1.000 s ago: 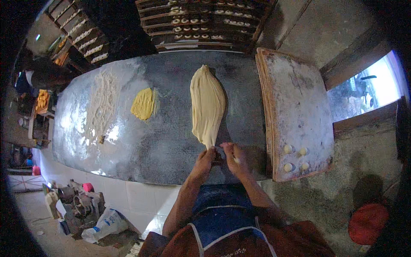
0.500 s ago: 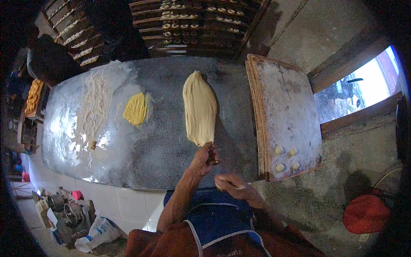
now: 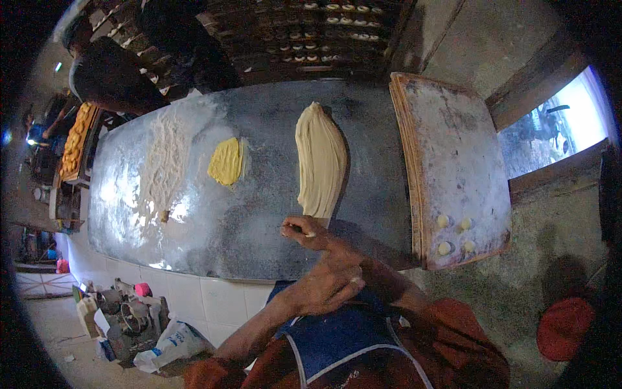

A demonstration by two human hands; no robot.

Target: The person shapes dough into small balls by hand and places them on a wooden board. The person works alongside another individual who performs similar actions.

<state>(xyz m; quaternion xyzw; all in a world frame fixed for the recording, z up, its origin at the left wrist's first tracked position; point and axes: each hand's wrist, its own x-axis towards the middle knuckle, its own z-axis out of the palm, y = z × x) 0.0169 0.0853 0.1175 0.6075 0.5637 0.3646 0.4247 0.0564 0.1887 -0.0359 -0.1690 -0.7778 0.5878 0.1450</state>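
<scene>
A long, pale strip of dough (image 3: 320, 159) lies lengthwise on the dark table, ridged along its length and narrowing at the near end. There my right hand (image 3: 306, 232) is closed, its fingers curled at the dough's tip, with a small pale spot showing by them. My left hand (image 3: 329, 284) is below it, crossed against my right forearm near the apron. Its fingers are bent inward; whatever they hold is hidden. Left of the dough, a flat yellow mass (image 3: 225, 161) that looks like fat or soft dough sticks to the tabletop.
Several small dough balls (image 3: 444, 247) sit on stacked floury boards (image 3: 457, 168) at the right. Flour paste (image 3: 165, 159) streaks the table's left part. A person in dark clothes (image 3: 107, 74) stands far left, near a tray of golden buns (image 3: 76, 139). Racks (image 3: 311, 42) stand behind.
My left hand has let go of the dough's near end and drawn back towards my body. My right hand has moved forward and left to that end. The view has shifted slightly left.
</scene>
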